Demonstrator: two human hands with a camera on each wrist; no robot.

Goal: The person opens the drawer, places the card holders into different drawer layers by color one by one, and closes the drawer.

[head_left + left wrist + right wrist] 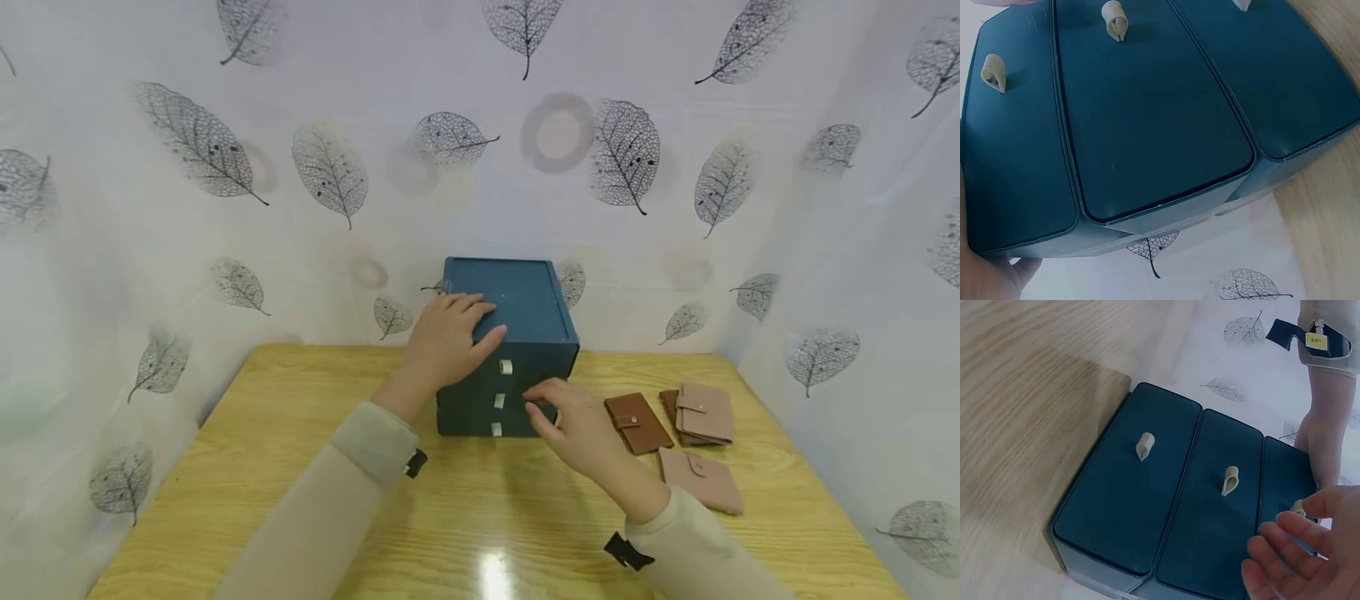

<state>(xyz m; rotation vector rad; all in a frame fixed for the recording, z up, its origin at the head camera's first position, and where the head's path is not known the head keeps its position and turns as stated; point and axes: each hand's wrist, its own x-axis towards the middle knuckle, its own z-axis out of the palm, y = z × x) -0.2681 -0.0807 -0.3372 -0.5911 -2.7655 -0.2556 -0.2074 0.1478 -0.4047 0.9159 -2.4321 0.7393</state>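
Note:
A dark blue three-drawer box [517, 287] stands on the table, its drawer fronts facing me. Each drawer has a small cream loop pull; these are the top pull [506, 367], middle pull [498, 401] and bottom pull [496, 430]. My left hand [448, 343] rests on the box's top at its front left, fingers loosely extended. My right hand [576, 425] is in front of the drawers' right side, fingers loosely bent and holding nothing. In the right wrist view, a finger overlaps the top pull [1298, 507]; contact is unclear. All drawers look closed.
Right of the box lie a brown wallet [637, 422], a pink wallet [705, 410] on top of another brown one, and a second pink wallet [701, 481] nearer me. Behind the wooden table [292, 442] hangs a leaf-patterned curtain [480, 200].

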